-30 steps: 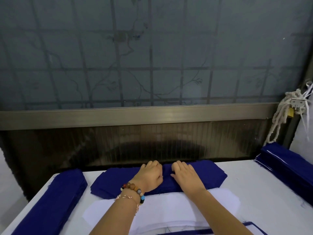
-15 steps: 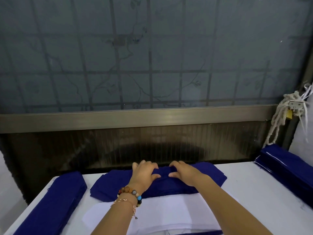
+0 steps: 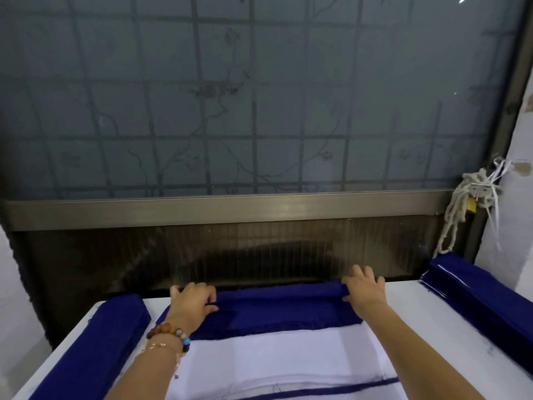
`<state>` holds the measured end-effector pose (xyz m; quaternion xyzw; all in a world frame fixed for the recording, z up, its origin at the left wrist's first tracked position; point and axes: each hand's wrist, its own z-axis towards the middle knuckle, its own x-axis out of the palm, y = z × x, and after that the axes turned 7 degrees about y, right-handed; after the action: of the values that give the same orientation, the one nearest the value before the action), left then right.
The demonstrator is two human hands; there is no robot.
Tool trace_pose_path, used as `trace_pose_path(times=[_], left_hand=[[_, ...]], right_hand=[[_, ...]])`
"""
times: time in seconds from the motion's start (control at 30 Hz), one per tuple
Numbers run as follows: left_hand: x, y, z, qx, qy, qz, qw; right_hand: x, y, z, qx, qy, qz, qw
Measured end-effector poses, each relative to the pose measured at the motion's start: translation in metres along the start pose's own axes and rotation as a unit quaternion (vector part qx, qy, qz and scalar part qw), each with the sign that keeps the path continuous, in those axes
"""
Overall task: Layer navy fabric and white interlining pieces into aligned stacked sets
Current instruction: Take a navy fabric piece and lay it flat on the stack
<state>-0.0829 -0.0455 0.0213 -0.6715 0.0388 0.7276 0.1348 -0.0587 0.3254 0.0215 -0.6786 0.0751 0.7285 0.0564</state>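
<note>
White table point(image 3: 403, 298) bears navy fabric point(image 3: 282, 311), far edge rolled.

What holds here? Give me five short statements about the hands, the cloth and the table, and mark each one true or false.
1. The left hand and the right hand hold the navy cloth, one near each end. True.
2. The bead bracelet is on the right wrist. False: it is on the left wrist.
3. The white sheet lies nearer the person than the navy cloth. True.
4. The table bears a navy stack on one side only. False: there is a left stack and a right stack.
5. A rope hangs at the far right. True.
</note>
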Motion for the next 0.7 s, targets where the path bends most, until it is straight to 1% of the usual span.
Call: trace_pose_path(times=[0.07,0.13,0.2,0.27,0.37,0.43,0.5,0.57,0.63,0.7], left_hand=[[-0.006,0.01,-0.008,-0.005,-0.017,-0.029,0.999],[-0.013,0.014,-0.017,-0.001,-0.043,-0.068,0.997],[-0.021,0.013,-0.026,0.004,-0.069,-0.106,0.992],[-0.031,0.011,-0.037,0.005,-0.085,-0.131,0.988],[-0.048,0.007,-0.053,0.002,-0.111,-0.138,0.984],[-0.058,0.006,-0.064,-0.004,-0.138,-0.165,0.977],[-0.066,0.004,-0.075,-0.004,-0.146,-0.205,0.968],[-0.069,0.004,-0.086,-0.006,-0.123,-0.248,0.961],[-0.067,0.004,-0.1,-0.017,-0.087,-0.293,0.952],[-0.058,0.004,-0.115,-0.034,-0.058,-0.315,0.947]], right_hand=[[-0.001,-0.008,-0.006,0.013,-0.015,0.073,0.997],[-0.005,-0.013,-0.014,0.028,-0.012,0.184,0.982],[-0.009,-0.016,-0.022,0.045,-0.006,0.313,0.949],[-0.013,-0.02,-0.032,0.054,-0.022,0.424,0.904],[-0.021,-0.028,-0.05,0.057,-0.048,0.523,0.849],[-0.026,-0.033,-0.062,0.052,-0.041,0.554,0.83],[-0.031,-0.039,-0.074,0.053,-0.029,0.564,0.824],[-0.033,-0.044,-0.088,0.055,-0.017,0.554,0.831],[-0.032,-0.05,-0.104,0.058,-0.001,0.522,0.851],[-0.026,-0.057,-0.121,0.063,0.017,0.479,0.876]])
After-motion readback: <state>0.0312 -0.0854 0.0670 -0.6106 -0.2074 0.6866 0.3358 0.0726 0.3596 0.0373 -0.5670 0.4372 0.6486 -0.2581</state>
